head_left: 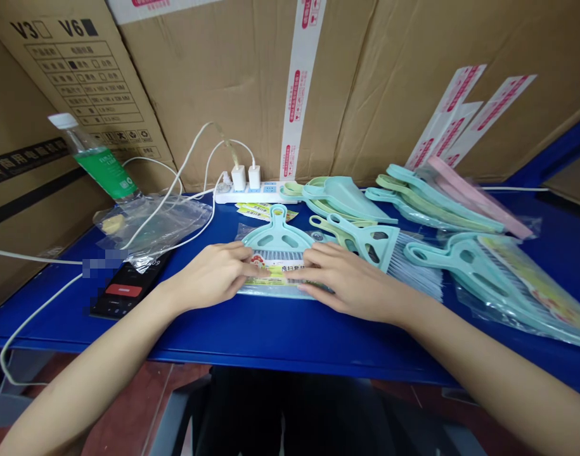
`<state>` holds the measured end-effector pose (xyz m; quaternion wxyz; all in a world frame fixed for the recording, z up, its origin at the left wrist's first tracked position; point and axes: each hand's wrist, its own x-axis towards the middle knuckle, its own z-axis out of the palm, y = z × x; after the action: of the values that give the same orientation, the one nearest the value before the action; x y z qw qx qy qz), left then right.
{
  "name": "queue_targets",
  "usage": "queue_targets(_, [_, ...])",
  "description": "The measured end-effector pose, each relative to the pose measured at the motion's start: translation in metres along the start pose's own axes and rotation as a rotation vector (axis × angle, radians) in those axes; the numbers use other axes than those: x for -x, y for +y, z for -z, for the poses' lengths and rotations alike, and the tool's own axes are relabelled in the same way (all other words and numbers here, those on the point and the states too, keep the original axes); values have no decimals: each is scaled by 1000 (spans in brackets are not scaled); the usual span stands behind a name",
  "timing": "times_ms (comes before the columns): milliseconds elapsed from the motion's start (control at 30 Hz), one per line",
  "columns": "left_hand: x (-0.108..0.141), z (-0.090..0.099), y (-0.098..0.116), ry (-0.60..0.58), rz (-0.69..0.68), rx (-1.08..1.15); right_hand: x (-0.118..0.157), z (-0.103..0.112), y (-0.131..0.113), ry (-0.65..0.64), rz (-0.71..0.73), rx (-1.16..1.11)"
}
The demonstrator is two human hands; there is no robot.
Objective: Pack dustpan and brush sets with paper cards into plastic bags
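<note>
A light teal brush and dustpan set (277, 235) in a clear bag lies flat at the middle of the blue table, handle pointing away. A yellow and white label (275, 270) lies across its grey bristles. My left hand (218, 273) rests on the left side of the set, fingers curled, index finger extended onto the label. From the right, my right hand (340, 275) touches the label and the bag's right side with its fingers spread. The fingertips of both hands are close together but apart.
Loose teal and green dustpans and brushes (344, 196) lie behind to the right; bagged sets (499, 272) are farther right. A power strip (270, 192) with white cables stands behind. On the left are a phone (128, 285), plastic bags (161, 221) and a bottle (104, 168).
</note>
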<state>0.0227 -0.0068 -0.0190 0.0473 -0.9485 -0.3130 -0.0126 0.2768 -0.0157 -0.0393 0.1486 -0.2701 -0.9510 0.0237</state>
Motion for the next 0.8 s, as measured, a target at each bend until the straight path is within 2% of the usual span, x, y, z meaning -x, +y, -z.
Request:
queue_targets(267, [1,4,-5,15,97,72,3,12,3,-38,-68,22])
queue_targets(533, [5,7,-11,-42,178,99,7,21,7,-124,-169,-14])
queue_targets(800, [10,12,-16,-67,198,108,12,25,13,-148,-206,-45])
